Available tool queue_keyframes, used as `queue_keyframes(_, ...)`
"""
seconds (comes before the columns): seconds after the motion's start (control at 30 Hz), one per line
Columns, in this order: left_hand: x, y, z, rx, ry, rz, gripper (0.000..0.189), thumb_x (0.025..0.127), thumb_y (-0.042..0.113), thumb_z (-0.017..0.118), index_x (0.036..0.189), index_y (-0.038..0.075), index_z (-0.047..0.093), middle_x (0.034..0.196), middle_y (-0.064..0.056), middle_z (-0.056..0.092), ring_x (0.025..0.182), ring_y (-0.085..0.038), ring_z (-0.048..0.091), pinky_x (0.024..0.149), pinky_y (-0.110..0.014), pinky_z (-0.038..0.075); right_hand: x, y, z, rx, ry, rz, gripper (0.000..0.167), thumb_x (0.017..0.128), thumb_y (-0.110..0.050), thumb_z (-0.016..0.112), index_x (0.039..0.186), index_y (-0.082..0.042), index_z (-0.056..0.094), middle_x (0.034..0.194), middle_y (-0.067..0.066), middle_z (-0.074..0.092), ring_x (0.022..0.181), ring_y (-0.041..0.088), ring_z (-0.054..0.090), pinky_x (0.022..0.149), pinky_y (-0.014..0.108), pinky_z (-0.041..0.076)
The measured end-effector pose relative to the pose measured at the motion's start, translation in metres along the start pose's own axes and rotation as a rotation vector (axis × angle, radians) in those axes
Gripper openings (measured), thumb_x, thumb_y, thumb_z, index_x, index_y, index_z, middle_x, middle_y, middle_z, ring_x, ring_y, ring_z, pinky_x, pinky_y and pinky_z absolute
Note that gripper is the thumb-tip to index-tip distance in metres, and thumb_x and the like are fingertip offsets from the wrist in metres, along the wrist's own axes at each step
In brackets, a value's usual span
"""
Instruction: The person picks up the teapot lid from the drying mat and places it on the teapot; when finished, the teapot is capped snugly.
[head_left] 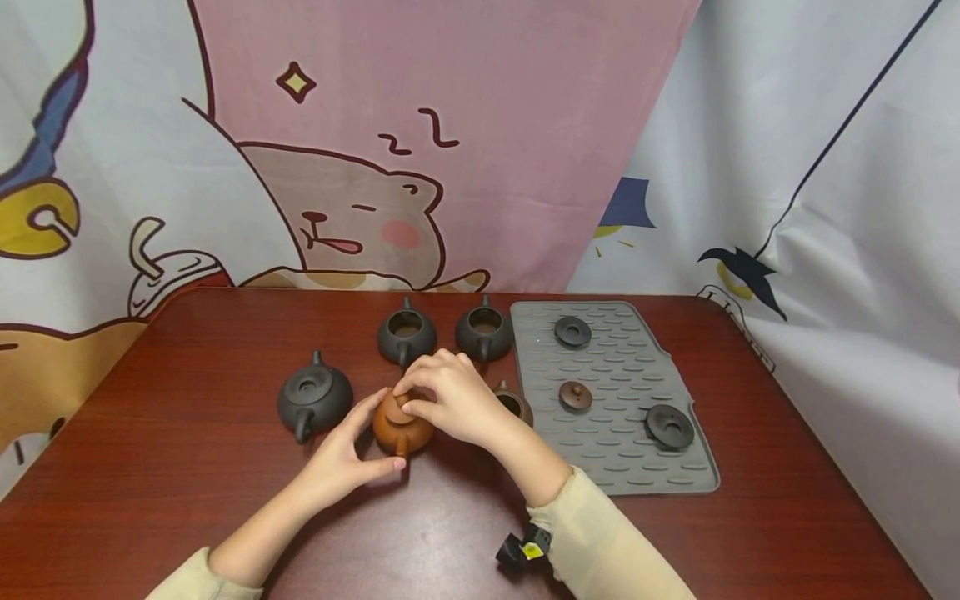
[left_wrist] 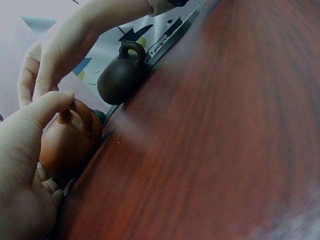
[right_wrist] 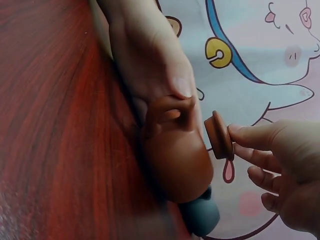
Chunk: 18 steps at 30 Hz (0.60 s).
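Note:
My left hand (head_left: 347,465) holds an orange-brown clay teapot (right_wrist: 177,165) standing on the table. The thumb lies at its handle (left_wrist: 86,117), and the fingers reach round the far side of the body. My right hand (head_left: 456,398) pinches the matching lid (right_wrist: 218,136) by its knob between thumb and fingers. In the right wrist view the lid is apart from the teapot, close over its mouth. To the left stands a black teapot (head_left: 318,396) with its lid on. Partly hidden behind the right wrist is a small brown teapot (head_left: 522,412) without a lid.
Two lidless black teapots (head_left: 406,335) stand side by side toward the back. At the right lies a grey ridged mat (head_left: 615,467) bearing two black lids (head_left: 670,427) and a small brown lid (head_left: 575,397). A printed curtain (head_left: 525,125) hangs behind the red-brown table (head_left: 187,433).

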<state>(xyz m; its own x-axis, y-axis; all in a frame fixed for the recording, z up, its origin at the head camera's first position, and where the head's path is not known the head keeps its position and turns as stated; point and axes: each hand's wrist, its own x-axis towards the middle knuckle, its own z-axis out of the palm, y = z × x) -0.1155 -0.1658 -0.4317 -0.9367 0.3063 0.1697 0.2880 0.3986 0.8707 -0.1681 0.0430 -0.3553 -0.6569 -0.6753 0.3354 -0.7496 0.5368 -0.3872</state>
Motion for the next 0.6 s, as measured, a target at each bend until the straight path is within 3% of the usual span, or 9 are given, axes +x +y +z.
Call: queue_keyframes(0.6, 0.000, 0.001, 0.000, 0.003, -0.001, -0.001, 0.089, 0.076, 0.026, 0.083, 0.147, 0.006, 0.033, 0.148, -0.015, 0.035, 0.133, -0.038, 0.033, 0.104, -0.058, 0.027, 0.002, 0.006, 0.015, -0.021, -0.059, 0.064, 0.019, 0.085, -0.025, 0.074, 0.103, -0.021, 0.074, 0.103, -0.009, 0.064, 0.095, 0.012, 0.052, 0.082, 0.032, 0.035)
